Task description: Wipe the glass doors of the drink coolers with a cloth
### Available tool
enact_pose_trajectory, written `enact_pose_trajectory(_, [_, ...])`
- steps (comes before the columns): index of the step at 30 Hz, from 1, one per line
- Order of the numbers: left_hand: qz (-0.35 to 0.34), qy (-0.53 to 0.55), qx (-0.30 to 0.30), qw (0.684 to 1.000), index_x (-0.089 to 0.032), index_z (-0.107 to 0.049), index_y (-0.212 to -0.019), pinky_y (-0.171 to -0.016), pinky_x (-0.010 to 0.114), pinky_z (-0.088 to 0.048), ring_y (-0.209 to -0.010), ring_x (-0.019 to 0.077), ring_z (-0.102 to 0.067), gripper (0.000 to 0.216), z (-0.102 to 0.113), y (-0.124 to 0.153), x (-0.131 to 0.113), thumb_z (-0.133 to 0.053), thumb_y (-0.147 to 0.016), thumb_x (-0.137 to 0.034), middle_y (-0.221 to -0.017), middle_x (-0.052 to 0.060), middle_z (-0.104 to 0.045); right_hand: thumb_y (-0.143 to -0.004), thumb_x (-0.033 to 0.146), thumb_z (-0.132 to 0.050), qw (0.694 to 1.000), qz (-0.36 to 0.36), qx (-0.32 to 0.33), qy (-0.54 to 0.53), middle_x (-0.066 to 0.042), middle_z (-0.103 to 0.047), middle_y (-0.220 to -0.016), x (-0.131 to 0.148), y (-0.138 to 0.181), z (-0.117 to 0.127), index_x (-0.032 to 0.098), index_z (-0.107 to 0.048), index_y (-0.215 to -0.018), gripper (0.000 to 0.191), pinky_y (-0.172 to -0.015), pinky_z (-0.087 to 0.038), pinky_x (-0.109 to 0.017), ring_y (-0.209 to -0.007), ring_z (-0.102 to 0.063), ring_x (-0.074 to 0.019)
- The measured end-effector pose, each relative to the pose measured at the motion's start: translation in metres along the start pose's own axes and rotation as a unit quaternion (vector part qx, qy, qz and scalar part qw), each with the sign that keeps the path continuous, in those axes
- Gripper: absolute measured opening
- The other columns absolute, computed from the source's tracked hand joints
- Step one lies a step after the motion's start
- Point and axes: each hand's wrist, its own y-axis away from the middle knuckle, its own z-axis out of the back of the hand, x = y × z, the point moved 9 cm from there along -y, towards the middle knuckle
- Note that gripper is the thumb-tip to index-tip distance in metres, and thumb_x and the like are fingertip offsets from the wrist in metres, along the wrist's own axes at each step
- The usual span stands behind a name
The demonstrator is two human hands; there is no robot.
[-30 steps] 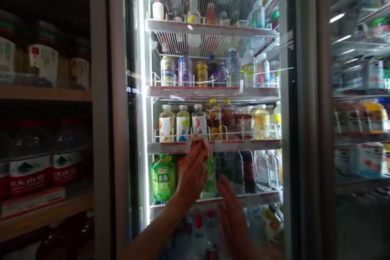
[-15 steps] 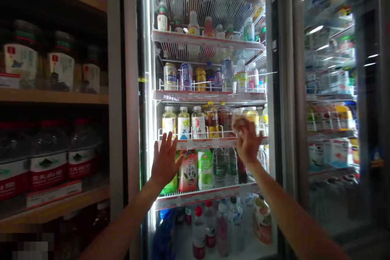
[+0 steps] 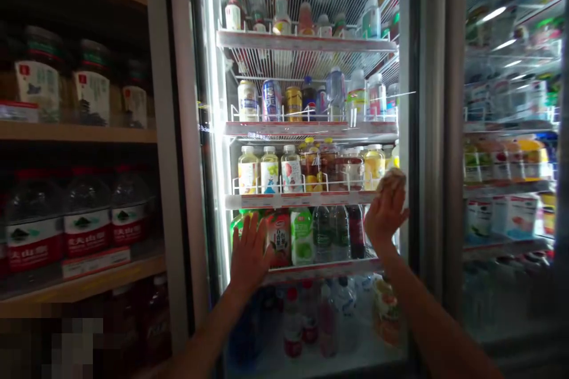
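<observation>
My left hand (image 3: 249,251) lies flat with fingers spread against the glass door (image 3: 306,100) of a lit drinks fridge, low on its left side. My right hand (image 3: 386,213) is closed on a crumpled pale cloth (image 3: 391,180), pressed to the same glass near the door's right edge at the height of the juice-bottle shelf (image 3: 311,198). Behind the glass, bottles and cans stand in rows on several wire shelves.
Wooden shelves (image 3: 75,133) at the left carry jars and large water bottles (image 3: 84,213). A second glass-door fridge (image 3: 507,130) stands at the right, past a grey door frame (image 3: 433,130).
My right hand carried the cloth rightward across the glass to the door's right edge. My left hand let go of the cloth earlier and now rests flat, slightly lower.
</observation>
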Motion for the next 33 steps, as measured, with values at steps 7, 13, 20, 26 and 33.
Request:
enact_pose_trajectory(7, [0.027, 0.017, 0.014, 0.999, -0.021, -0.01, -0.144, -0.109, 0.052, -0.026, -0.139, 0.0274, -0.015, 0.071, -0.002, 0.014, -0.006, -0.047, -0.083, -0.021, -0.148, 0.014, -0.024, -0.088, 0.017, -0.036, 0.961, 0.24, 0.127, -0.055, -0.01, -0.042, -0.141, 0.043, 0.052, 0.002, 0.028, -0.033, -0.14, 0.053, -0.108, -0.021, -0.051, -0.133, -0.034, -0.0224])
enact_pose_trajectory(13, [0.024, 0.012, 0.045, 0.999, -0.02, -0.01, -0.144, -0.107, 0.051, -0.03, -0.138, 0.0274, -0.017, 0.073, -0.004, 0.039, -0.013, -0.048, -0.082, -0.017, -0.147, 0.014, -0.026, -0.087, 0.019, -0.037, 0.998, 0.044, 0.05, -0.008, -0.018, -0.027, -0.148, 0.017, 0.057, 0.012, 0.018, -0.033, -0.141, 0.054, -0.1, -0.029, -0.056, -0.135, -0.028, -0.0307])
enact_pose_trajectory(20, [0.039, 0.015, 0.102, 0.994, -0.021, -0.023, -0.142, -0.11, 0.051, -0.026, -0.138, 0.0254, -0.02, 0.066, -0.004, 0.06, 0.003, -0.046, -0.08, -0.014, -0.147, 0.011, -0.028, -0.085, 0.017, -0.04, 0.969, 0.227, 0.079, -0.063, -0.002, -0.038, -0.144, 0.079, 0.078, 0.012, 0.033, -0.033, -0.138, 0.056, -0.109, -0.02, -0.044, -0.133, -0.032, -0.0168])
enact_pose_trajectory(26, [0.067, 0.002, 0.171, 0.983, -0.016, -0.032, -0.137, -0.11, 0.05, -0.027, -0.139, 0.0249, -0.016, 0.059, 0.0, 0.075, 0.015, -0.046, -0.079, -0.014, -0.147, 0.013, -0.029, -0.086, 0.016, -0.039, 0.954, 0.227, 0.17, -0.092, -0.011, -0.031, -0.147, 0.106, 0.102, -0.008, 0.022, -0.033, -0.14, 0.055, -0.107, -0.016, -0.055, -0.138, -0.021, -0.0266])
enact_pose_trajectory(33, [0.116, -0.013, 0.174, 0.978, -0.016, -0.026, -0.138, -0.109, 0.05, -0.029, -0.139, 0.0252, -0.018, 0.064, 0.007, 0.088, 0.035, -0.046, -0.078, -0.013, -0.148, 0.014, -0.027, -0.085, 0.017, -0.039, 0.974, 0.146, 0.153, -0.078, -0.014, -0.024, -0.149, 0.107, 0.081, -0.009, 0.016, -0.033, -0.14, 0.055, -0.106, -0.014, -0.061, -0.139, -0.016, -0.0303])
